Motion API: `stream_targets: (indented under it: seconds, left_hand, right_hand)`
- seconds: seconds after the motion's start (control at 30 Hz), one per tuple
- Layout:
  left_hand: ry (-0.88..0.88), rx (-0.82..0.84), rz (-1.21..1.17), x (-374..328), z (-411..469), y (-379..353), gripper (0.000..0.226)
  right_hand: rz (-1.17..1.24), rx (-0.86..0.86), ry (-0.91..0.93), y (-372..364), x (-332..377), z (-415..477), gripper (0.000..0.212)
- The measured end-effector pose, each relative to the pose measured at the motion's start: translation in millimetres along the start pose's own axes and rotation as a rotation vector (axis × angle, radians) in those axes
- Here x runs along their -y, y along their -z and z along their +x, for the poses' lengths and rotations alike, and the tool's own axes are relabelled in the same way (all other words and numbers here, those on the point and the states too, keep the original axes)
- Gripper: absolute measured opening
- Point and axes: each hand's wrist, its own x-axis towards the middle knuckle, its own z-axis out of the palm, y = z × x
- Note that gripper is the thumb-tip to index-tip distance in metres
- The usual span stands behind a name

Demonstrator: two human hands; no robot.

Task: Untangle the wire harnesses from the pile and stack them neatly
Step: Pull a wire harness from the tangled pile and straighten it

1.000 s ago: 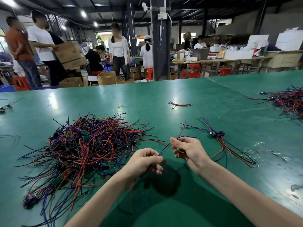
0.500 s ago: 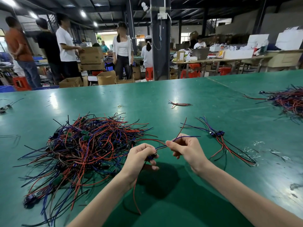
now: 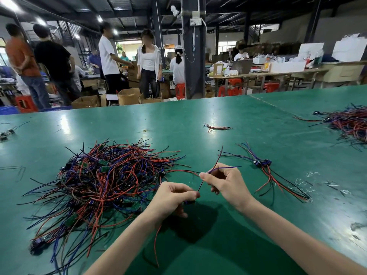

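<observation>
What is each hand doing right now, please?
Left hand: closed, pinching one wire harness.
Right hand: closed, pinching the same harness's wires.

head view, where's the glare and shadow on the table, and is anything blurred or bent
Head view: ceiling lights leave pale glare streaks on the green table; a dark shadow lies under the left hand and right hand. Head view: the background people are blurred. Head view: the wide lens stretches the right forearm toward the corner.
</observation>
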Motion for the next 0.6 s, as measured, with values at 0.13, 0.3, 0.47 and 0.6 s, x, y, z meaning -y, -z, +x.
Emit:
stream_targets:
  seconds: [0.13,0.3,0.47,0.6]
  left_hand:
    - [-0.013,-0.037,-0.039,-2,0,-1,0.005]
    - [-0.093,-0.111,-0.052,-2,1,-3,0.008]
    - [-0.108,-0.137,-0.033,0,3,-5,0.015]
    - [-0.109,-0.134,-0.017,2,4,-6,0.014]
  right_hand:
    - [0.252,-0.023,-0.176,-2,2,2,0.022]
    - [0.536,-0.054,-0.435,-1,2,5,0.028]
    - [0.549,-0.151,-0.487,11,0,16,0.029]
    - [0.529,-0.236,-0.488,16,-4,21,0.029]
